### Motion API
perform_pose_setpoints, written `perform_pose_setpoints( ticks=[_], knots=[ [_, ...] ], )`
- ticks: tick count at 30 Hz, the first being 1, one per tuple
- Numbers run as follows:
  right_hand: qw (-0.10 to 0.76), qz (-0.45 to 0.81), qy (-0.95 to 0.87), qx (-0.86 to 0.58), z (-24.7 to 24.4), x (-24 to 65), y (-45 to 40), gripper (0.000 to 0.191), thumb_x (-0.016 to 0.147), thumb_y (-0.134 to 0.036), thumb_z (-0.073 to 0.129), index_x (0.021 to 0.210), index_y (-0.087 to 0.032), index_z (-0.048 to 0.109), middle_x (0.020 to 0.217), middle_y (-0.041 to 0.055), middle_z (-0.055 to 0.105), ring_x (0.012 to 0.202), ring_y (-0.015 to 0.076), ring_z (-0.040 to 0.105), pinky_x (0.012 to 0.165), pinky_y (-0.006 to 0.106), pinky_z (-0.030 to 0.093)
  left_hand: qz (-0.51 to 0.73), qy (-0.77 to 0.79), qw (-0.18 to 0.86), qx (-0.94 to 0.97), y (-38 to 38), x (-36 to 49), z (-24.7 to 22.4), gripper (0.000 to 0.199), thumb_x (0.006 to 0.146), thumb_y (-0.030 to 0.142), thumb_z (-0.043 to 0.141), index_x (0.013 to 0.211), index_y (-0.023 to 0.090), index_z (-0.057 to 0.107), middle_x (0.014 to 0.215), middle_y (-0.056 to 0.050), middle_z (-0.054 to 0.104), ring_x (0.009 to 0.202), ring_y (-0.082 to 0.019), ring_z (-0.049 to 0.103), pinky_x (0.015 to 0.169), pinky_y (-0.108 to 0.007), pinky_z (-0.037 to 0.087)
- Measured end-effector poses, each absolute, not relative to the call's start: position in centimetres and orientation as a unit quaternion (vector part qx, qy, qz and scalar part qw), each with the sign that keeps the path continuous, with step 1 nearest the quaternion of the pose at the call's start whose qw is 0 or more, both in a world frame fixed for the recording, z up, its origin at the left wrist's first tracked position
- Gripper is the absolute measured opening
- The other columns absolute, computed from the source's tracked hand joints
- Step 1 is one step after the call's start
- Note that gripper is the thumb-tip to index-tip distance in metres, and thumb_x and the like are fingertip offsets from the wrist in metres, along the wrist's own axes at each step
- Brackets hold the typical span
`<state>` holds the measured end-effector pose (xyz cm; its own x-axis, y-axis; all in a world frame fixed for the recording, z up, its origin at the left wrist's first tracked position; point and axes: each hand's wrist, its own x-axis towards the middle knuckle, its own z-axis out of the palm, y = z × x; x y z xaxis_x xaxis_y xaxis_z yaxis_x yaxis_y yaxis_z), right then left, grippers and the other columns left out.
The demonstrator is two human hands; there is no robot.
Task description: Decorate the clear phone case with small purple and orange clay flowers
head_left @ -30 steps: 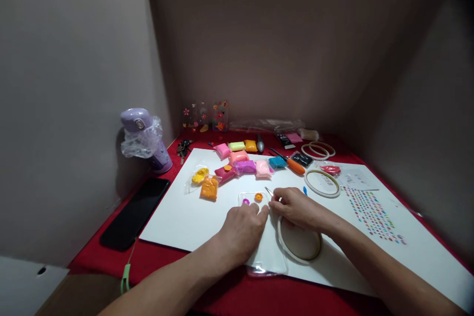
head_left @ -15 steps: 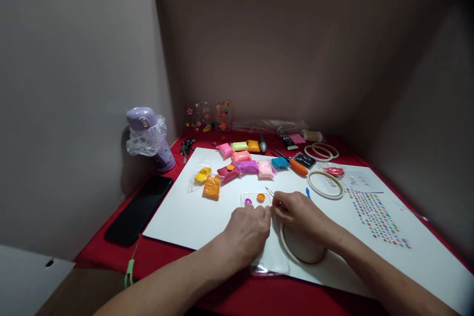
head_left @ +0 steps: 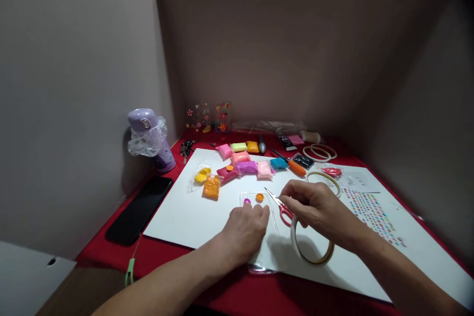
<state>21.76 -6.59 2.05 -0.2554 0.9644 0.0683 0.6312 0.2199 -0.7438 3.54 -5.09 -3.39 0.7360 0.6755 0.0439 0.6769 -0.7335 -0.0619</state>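
Observation:
My left hand [head_left: 246, 232] is closed over a clear phone case [head_left: 259, 262] near the front of the white board [head_left: 174, 217]; whether its curled fingers pinch anything is hidden. A purple piece [head_left: 247, 201] and an orange flower-like piece [head_left: 259, 197] sit at the far end of the case. My right hand [head_left: 314, 202] is closed on a roll of tape [head_left: 296, 239], which is tilted up off the board. Beside its fingertips are small red-handled scissors [head_left: 285, 215], blades pointing away to the left.
Several clay packets [head_left: 247, 168] lie across the board's far part, with an orange-handled tool [head_left: 296, 168] beside them. Stickers [head_left: 370, 212] and more tape rolls [head_left: 320, 152] are at right. A black phone [head_left: 140, 210] and purple bottle [head_left: 159, 153] stand at left.
My right hand has moved right and up, away from my left hand, lifting the tape roll. The scissors' red handles now show. My left hand has barely moved.

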Motion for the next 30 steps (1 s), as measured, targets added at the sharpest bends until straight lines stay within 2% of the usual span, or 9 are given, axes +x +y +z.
perform_pose_setpoints(
  ticks=[3, 5, 7, 10, 12, 16, 23, 30],
  knots=[
    [0.239, 0.378, -0.688, -0.572, 0.9, 22.1, -6.1, 0.020, 0.087, -0.031, 0.047, 0.075, -0.018, 0.056, 0.055, -0.0006, 0.060, 0.046, 0.0108, 0.055, 0.041, 0.017, 0.037, -0.041, -0.370, 0.046, -0.927, -5.1, 3.3, -4.0, 0.037, 0.088, 0.010, 0.041, 0.124, 0.014, 0.045, 0.084, -0.007, 0.061, 0.073, -0.023, 0.061, 0.056, -0.034, 0.052],
    [0.192, 0.394, -0.678, -0.590, -0.4, 22.1, -5.6, 0.023, 0.088, -0.033, 0.044, 0.077, -0.018, 0.056, 0.051, -0.0007, 0.060, 0.035, 0.0086, 0.045, 0.034, 0.017, 0.030, -0.058, -0.377, 0.053, -0.923, -5.1, 3.3, -4.3, 0.038, 0.087, 0.009, 0.042, 0.125, 0.013, 0.044, 0.081, -0.006, 0.060, 0.071, -0.022, 0.060, 0.055, -0.033, 0.051],
    [0.168, 0.404, -0.673, -0.597, -1.3, 21.7, -5.2, 0.023, 0.088, -0.032, 0.041, 0.078, -0.018, 0.056, 0.050, -0.0009, 0.060, 0.032, 0.0082, 0.042, 0.032, 0.017, 0.028, -0.072, -0.386, 0.049, -0.919, -5.1, 3.3, -4.4, 0.028, 0.086, 0.007, 0.041, 0.112, 0.013, 0.051, 0.080, -0.006, 0.059, 0.069, -0.021, 0.059, 0.055, -0.032, 0.050],
    [0.162, 0.385, -0.681, -0.601, -1.7, 21.1, -4.9, 0.021, 0.087, -0.028, 0.042, 0.077, -0.017, 0.057, 0.052, -0.0001, 0.061, 0.038, 0.0097, 0.050, 0.037, 0.017, 0.032, -0.082, -0.398, 0.038, -0.913, -5.3, 3.4, -4.3, 0.019, 0.083, 0.002, 0.040, 0.085, 0.015, 0.054, 0.078, -0.007, 0.058, 0.069, -0.021, 0.057, 0.056, -0.032, 0.050],
    [0.163, 0.358, -0.692, -0.605, -1.6, 20.7, -4.9, 0.019, 0.085, -0.024, 0.043, 0.076, -0.017, 0.058, 0.056, 0.0009, 0.063, 0.044, 0.0104, 0.055, 0.043, 0.018, 0.035, -0.083, -0.404, 0.039, -0.910, -5.5, 3.3, -4.2, 0.021, 0.079, -0.001, 0.040, 0.079, 0.016, 0.052, 0.078, -0.008, 0.057, 0.071, -0.022, 0.057, 0.057, -0.032, 0.050],
    [0.167, 0.318, -0.706, -0.611, -1.6, 20.3, -4.6, 0.018, 0.082, -0.020, 0.045, 0.073, -0.017, 0.060, 0.062, 0.0021, 0.066, 0.049, 0.0117, 0.057, 0.052, 0.020, 0.039, -0.083, -0.407, 0.026, -0.909, -5.7, 3.1, -4.1, 0.022, 0.073, -0.003, 0.041, 0.078, 0.015, 0.052, 0.080, -0.009, 0.056, 0.073, -0.023, 0.057, 0.059, -0.034, 0.051],
    [0.158, 0.309, -0.701, -0.623, -2.1, 20.0, -4.1, 0.019, 0.081, -0.020, 0.044, 0.072, -0.017, 0.060, 0.062, 0.0021, 0.066, 0.050, 0.0124, 0.058, 0.051, 0.021, 0.037, -0.085, -0.386, 0.009, -0.919, -5.8, 2.8, -4.2, 0.024, 0.067, -0.004, 0.043, 0.078, 0.014, 0.053, 0.082, -0.010, 0.056, 0.075, -0.025, 0.056, 0.061, -0.037, 0.051],
    [0.142, 0.293, -0.698, -0.638, -1.8, 19.6, -4.1, 0.019, 0.080, -0.021, 0.046, 0.070, -0.017, 0.062, 0.067, 0.0045, 0.067, 0.055, 0.0143, 0.059, 0.052, 0.023, 0.036, -0.060, -0.380, 0.002, -0.923, -6.1, 3.0, -3.6, 0.024, 0.071, -0.005, 0.042, 0.081, 0.013, 0.054, 0.084, -0.012, 0.056, 0.078, -0.026, 0.057, 0.061, -0.037, 0.052]
  ],
)
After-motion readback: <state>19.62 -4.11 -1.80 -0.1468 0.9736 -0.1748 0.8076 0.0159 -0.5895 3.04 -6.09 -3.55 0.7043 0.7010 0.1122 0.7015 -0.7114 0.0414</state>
